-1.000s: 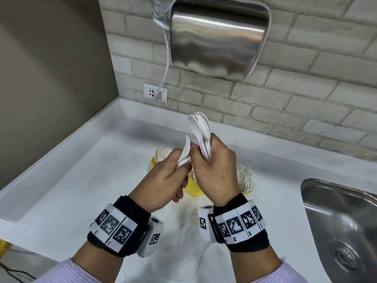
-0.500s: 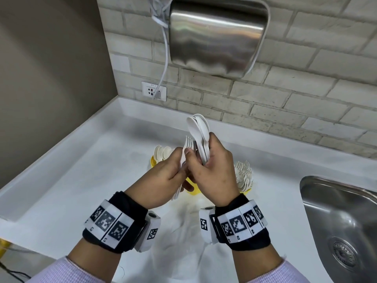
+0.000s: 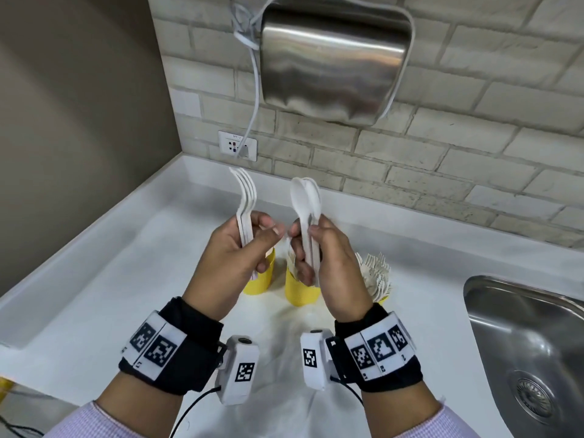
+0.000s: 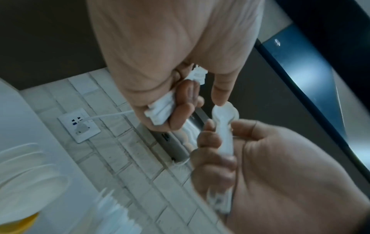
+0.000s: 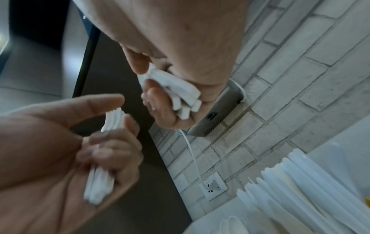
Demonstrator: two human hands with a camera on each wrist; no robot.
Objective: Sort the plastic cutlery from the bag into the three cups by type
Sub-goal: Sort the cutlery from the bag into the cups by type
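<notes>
My left hand (image 3: 234, 254) grips a small bundle of white plastic forks (image 3: 246, 197) by the handles, tines up. A hand's width to the right, my right hand (image 3: 328, 257) grips a bundle of white spoons (image 3: 305, 196), bowls up. Both hands hover above three yellow cups on the counter: the left cup (image 3: 264, 279) sits partly behind my left hand, the middle cup (image 3: 298, 290) below my right fingers, and the right cup (image 3: 380, 300) is full of forks (image 3: 376, 273). The white bag (image 3: 284, 358) lies flat between my wrists. Fork handles (image 4: 160, 110) and spoon handles (image 5: 180, 95) show in my palms.
A steel sink (image 3: 531, 336) lies at the right. The white counter (image 3: 110, 295) ends at a raised edge on the left and back. A steel wall unit (image 3: 335, 58) hangs above, its cable running to a socket (image 3: 237, 146). Knives (image 5: 300, 182) stand in a cup.
The hands were together on one bundle; now they have parted. My left hand has drawn the forks out to the left, and the spoons stay in my right hand.
</notes>
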